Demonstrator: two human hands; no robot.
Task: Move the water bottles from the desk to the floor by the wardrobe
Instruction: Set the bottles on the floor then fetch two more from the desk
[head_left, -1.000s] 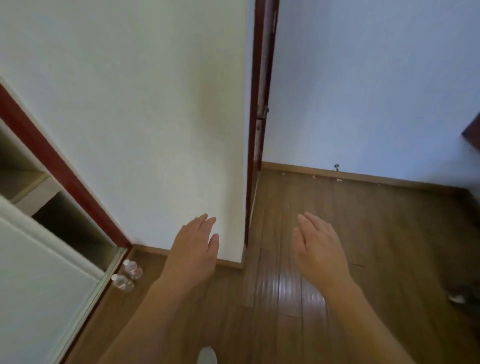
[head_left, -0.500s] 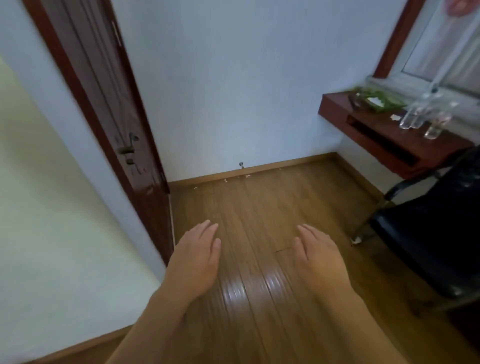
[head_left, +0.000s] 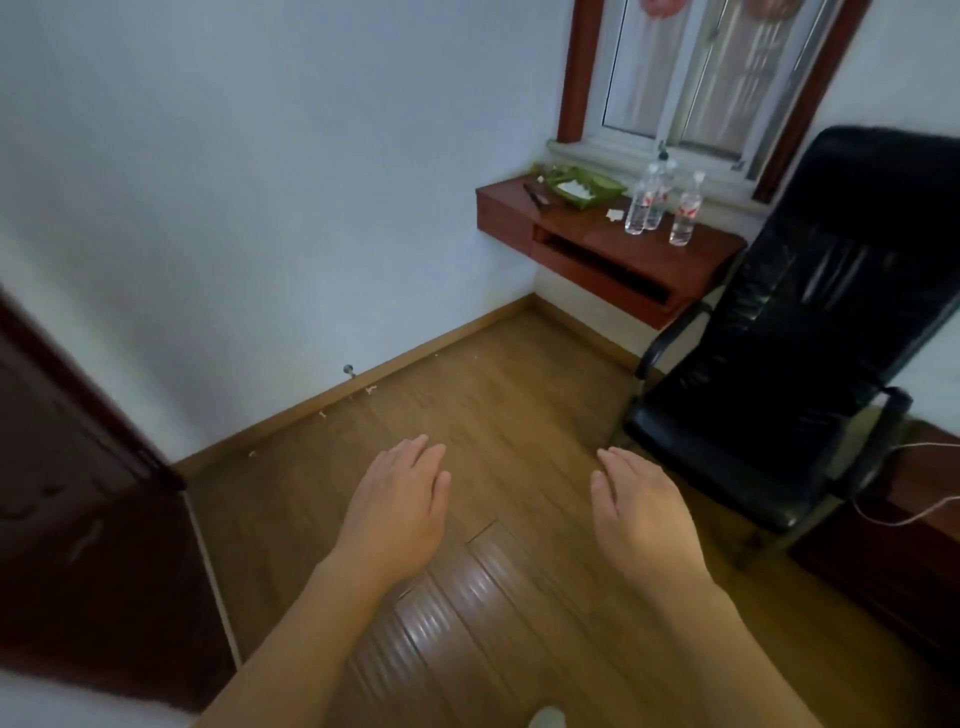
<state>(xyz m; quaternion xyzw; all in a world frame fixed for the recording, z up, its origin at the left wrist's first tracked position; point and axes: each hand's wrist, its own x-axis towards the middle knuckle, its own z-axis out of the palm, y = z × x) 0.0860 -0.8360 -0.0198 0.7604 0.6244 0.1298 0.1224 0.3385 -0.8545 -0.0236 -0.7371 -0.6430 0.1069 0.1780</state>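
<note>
Three clear water bottles with red labels stand on the wall-mounted red-brown desk (head_left: 613, 249) under the window at the upper right: two close together (head_left: 640, 205) (head_left: 657, 200) and one apart to their right (head_left: 685, 215). My left hand (head_left: 397, 512) and my right hand (head_left: 641, 512) hover palm-down over the wooden floor, fingers straight, holding nothing, far short of the desk. The wardrobe is out of view.
A black office chair (head_left: 800, 332) stands right of the desk, between my right hand and the bottles. A green tray (head_left: 584, 189) with white paper lies on the desk's left part. A dark wooden door (head_left: 78, 519) stands at the left. A white cable (head_left: 904, 514) hangs at the right.
The view has swung right, away from the wardrobe and the two bottles on the floor, past the door, to the desk and chair. Both hands stay open and empty in front of me.
</note>
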